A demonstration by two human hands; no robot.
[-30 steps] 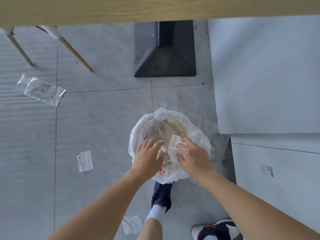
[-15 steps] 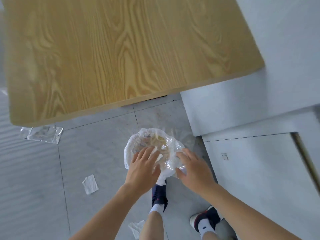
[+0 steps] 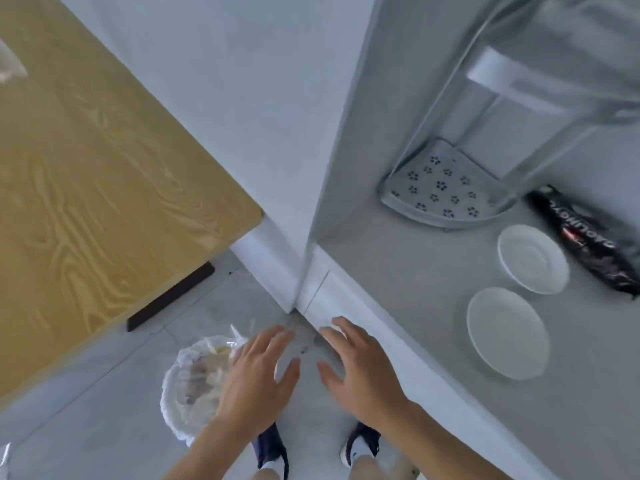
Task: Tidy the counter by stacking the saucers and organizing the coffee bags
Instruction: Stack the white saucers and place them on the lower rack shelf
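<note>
Counter (image 3: 433, 271) | near saucer (image 3: 507, 332) by front edge, far saucer (image 3: 533, 258) just behind, apart, unstacked | coffee bag (image 3: 585, 244) beside far saucer, long axis slanting toward front-right | left hand (image 3: 258, 377), right hand (image 3: 360, 370) over floor, fingers spread, holding nothing | saucers lie rightward; right hand nearer.

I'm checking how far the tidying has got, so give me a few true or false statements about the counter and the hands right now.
1. The two saucers are stacked. False: they lie side by side on the counter.
2. A dark coffee bag lies beside the far saucer. True.
3. The right hand holds a saucer. False: it is open and empty.
4. The left hand is open. True.
</note>
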